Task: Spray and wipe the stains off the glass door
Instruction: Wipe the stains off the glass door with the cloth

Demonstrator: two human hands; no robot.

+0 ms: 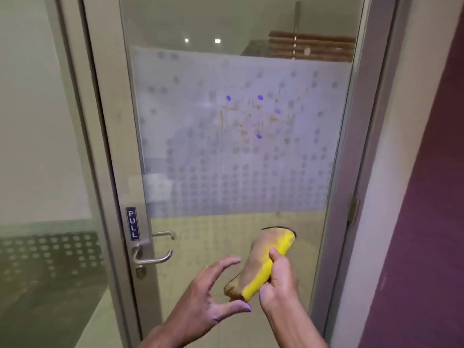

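Note:
The glass door (226, 202) fills the middle of the view, with a frosted dotted band across it. Orange-brown streaks and several purple blobs, the stains (253, 116), sit on the frosted band above centre. My right hand (278, 280) grips a yellow cloth (266, 262) with a soiled brown side, held in front of the lower glass and well below the stains. My left hand (213, 292) is just left of the cloth, fingers spread, its thumb tip close under the cloth's lower end. No spray bottle is visible.
A metal lever handle (153, 257) and a blue PULL sign (132, 223) sit on the door's left stile, with a keyhole below. A fixed glass panel (37, 172) stands at left. The door frame and a purple wall (426, 197) are at right.

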